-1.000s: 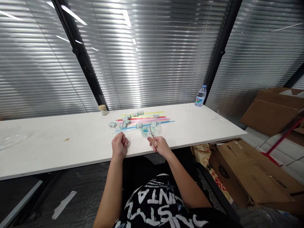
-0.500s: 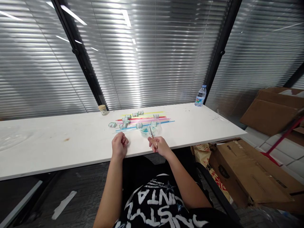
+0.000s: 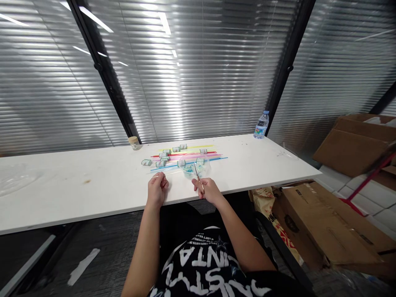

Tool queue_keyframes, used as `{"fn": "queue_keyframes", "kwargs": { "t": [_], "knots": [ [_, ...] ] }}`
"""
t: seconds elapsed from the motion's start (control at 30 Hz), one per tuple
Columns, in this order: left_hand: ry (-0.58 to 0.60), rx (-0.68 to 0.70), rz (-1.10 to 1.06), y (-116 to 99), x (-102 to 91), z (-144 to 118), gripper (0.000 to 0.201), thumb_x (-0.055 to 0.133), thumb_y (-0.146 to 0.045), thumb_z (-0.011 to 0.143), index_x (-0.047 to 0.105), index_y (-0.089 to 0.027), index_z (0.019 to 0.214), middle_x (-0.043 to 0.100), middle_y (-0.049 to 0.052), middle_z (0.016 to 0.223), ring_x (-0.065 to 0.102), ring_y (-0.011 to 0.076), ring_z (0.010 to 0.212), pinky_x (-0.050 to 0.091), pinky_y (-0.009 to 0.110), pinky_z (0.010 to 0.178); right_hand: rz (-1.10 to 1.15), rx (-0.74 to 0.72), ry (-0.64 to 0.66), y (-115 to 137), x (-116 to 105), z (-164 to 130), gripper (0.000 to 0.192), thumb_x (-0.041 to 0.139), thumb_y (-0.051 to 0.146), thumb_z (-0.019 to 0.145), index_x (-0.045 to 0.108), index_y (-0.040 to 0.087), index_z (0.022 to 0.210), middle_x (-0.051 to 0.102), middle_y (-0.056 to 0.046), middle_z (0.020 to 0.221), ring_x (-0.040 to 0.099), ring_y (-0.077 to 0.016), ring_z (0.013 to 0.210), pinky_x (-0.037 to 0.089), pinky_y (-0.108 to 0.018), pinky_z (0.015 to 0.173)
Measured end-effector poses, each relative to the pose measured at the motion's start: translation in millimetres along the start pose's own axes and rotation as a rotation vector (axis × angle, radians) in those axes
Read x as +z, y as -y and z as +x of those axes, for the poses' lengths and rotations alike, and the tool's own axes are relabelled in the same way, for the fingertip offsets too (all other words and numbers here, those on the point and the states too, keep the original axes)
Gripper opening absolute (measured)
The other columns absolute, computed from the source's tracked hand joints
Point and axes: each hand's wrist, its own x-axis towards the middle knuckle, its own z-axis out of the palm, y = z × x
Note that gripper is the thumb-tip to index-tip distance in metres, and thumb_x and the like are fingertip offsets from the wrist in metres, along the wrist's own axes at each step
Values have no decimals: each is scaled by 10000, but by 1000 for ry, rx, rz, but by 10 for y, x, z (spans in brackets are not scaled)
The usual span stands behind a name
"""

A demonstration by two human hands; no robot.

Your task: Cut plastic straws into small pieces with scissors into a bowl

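My right hand [image 3: 208, 189] is closed on a pair of scissors [image 3: 199, 178] with rose-gold handles, the blades pointing up and away over a clear plastic bowl [image 3: 208, 170]. Small blue-green and pale bits [image 3: 188, 169] lie in the bowl. To the left, at the table's near edge, my left hand [image 3: 157, 189] is pinched around a thin pale stick [image 3: 169, 173], most of it hard to see. Beyond both hands lie long thin sticks in yellow, red, pink and blue [image 3: 220, 159], with several small patterned rolls [image 3: 146, 162] among them.
A white table [image 3: 102, 189] runs across. At its back stand a small jar [image 3: 133, 143] with a tan lid and a water bottle [image 3: 261, 125]. Clear plastic [image 3: 15, 177] lies far left. Cardboard boxes [image 3: 324, 222] sit on the floor at right.
My left hand has turned slightly and shifted a little right; the pale stick in its fingers now shows. My right hand and the scissors have barely moved.
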Motion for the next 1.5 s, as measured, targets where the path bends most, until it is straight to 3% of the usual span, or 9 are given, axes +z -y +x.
{"fn": "queue_keyframes", "kwargs": {
  "t": [0.87, 1.1, 1.5],
  "knots": [
    [1, -9, -35, 20, -16, 15, 355, 759, -308, 669, 452, -160, 569, 325, -65, 567, 295, 44, 479, 276, 158, 405, -34, -33, -55, -45, 2, 26, 508, 579, 638, 797, 515, 192, 561, 459, 26, 395, 462, -123, 451, 370, -254, 536],
    [-9, -14, -50, 35, -42, 27, 318, 758, -329, 675, 503, -153, 603, 369, -54, 599, 306, 42, 487, 285, 155, 410, -2, -7, 13, -29, -8, 16, 507, 539, 647, 816, 539, 183, 612, 465, 31, 395, 412, -101, 407, 329, -240, 486],
    [63, -49, 24, 3, -4, -7, 330, 754, -337, 675, 486, -158, 604, 360, -62, 572, 313, 40, 479, 279, 156, 425, -36, -11, 0, 8, 5, 3, 499, 555, 621, 812, 546, 181, 576, 459, 25, 389, 475, -124, 480, 351, -243, 536]
  ]
}}
